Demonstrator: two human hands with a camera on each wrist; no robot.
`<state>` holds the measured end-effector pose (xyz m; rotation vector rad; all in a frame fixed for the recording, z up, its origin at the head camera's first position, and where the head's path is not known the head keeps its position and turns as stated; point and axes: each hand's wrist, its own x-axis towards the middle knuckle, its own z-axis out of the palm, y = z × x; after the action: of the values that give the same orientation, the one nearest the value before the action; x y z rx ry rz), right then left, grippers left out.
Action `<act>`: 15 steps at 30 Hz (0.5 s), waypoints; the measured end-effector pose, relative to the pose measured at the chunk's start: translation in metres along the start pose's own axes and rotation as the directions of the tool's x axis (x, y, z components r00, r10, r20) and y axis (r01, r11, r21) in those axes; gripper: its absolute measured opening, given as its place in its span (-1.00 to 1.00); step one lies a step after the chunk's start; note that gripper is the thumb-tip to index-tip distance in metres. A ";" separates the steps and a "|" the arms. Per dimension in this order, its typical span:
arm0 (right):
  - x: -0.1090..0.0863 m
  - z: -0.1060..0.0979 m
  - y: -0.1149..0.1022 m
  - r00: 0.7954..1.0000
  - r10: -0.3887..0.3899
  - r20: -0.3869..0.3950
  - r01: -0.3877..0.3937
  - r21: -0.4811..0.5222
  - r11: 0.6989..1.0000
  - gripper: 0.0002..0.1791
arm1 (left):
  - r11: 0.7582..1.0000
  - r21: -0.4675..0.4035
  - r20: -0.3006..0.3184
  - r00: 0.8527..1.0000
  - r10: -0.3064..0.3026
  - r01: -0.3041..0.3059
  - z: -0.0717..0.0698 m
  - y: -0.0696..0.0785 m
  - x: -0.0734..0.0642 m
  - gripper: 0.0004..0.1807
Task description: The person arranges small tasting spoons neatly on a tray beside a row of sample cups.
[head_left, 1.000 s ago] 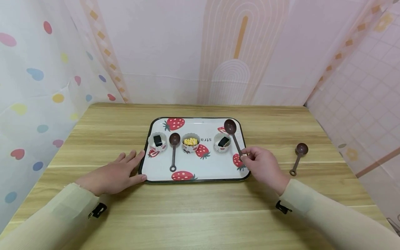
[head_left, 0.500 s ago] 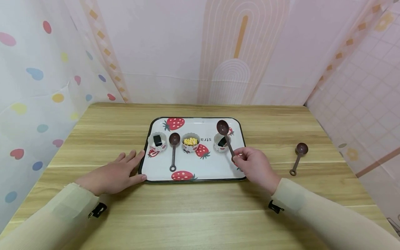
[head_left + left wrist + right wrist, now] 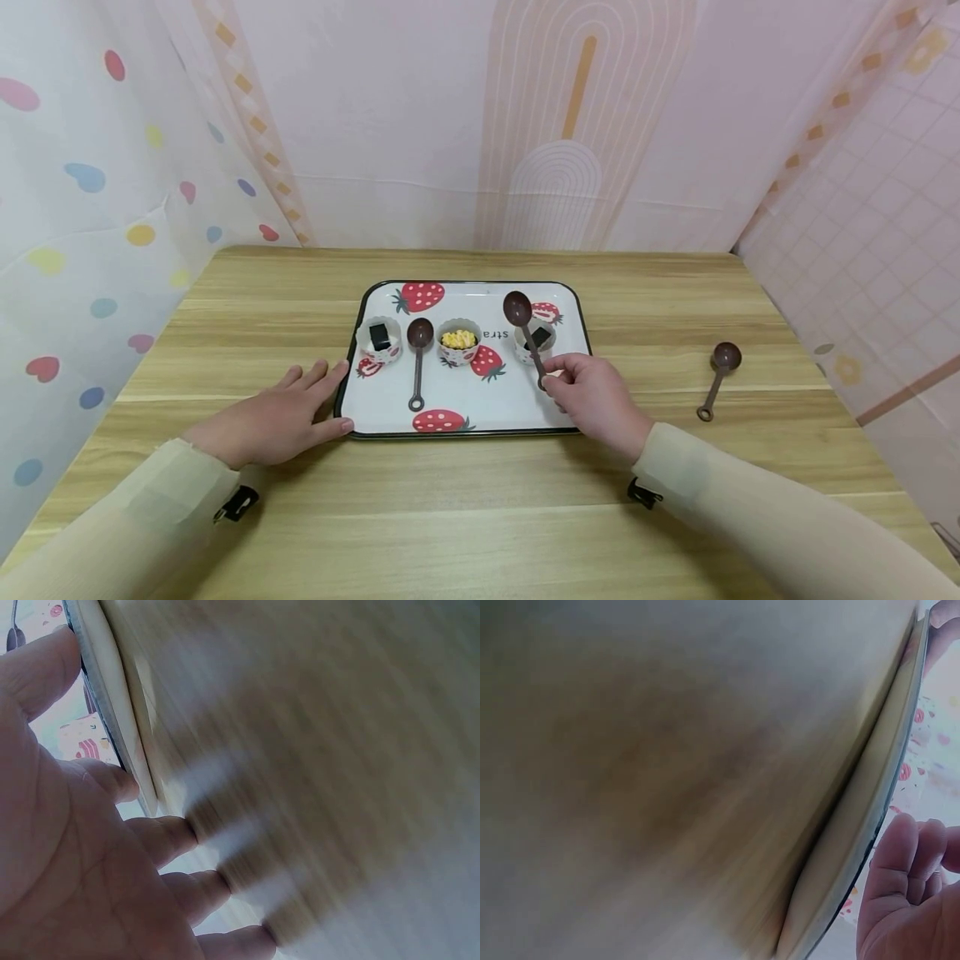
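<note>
A spoon (image 3: pixel 726 357) lies on the table (image 3: pixel 450 517), right of the tray (image 3: pixel 495 408)

Desk (image 3: pixel 420 533): wood-look top, streaked grain, smooth, low sheen. Tray (image 3: pixel 510 404): smooth, glossy, enamel-like; light reflects along its far edge. Held spoon (image 3: pixel 517 308) over the tray's right half, tray spoon (image 3: pixel 420 332) in its left half, desk spoon (image 3: pixel 726 356) toward the desk's right edge: all smooth, plastic-looking, slight shine in the bowls. Cups (image 3: pixel 459 357) across the tray: thin, printed, paper-looking, rims fluted. Yellow topping (image 3: pixel 459 338), middle cup: rough, lumpy. Backdrop (image 3: pixel 390 108) behind the desk's far edge: cloth-like, matt, creased. Sleeves (image 3: pixel 735 483) across the desk's near corners: soft matt cloth.
</note>
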<state>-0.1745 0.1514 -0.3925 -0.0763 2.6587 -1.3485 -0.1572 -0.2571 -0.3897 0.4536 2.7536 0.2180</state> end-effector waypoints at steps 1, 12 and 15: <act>0.001 0.001 0.000 1.000 -0.001 -0.001 0.001 -0.006 1.000 -0.75 | 1.000 -0.002 0.000 1.000 0.000 0.000 0.000 0.000 0.000 0.10; 0.009 0.011 -0.009 1.000 0.018 0.013 -0.018 -0.009 1.000 -0.78 | 1.000 -0.004 0.005 1.000 -0.003 0.003 -0.001 0.000 -0.001 0.11; 0.011 0.014 -0.011 0.999 0.040 0.024 -0.040 -0.005 0.999 -0.80 | 1.000 -0.004 0.007 1.000 -0.006 0.006 -0.001 0.000 0.000 0.11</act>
<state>-0.1836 0.1323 -0.3936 -0.0393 2.6295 -1.3211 -0.1569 -0.2569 -0.3889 0.4446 2.7470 0.2196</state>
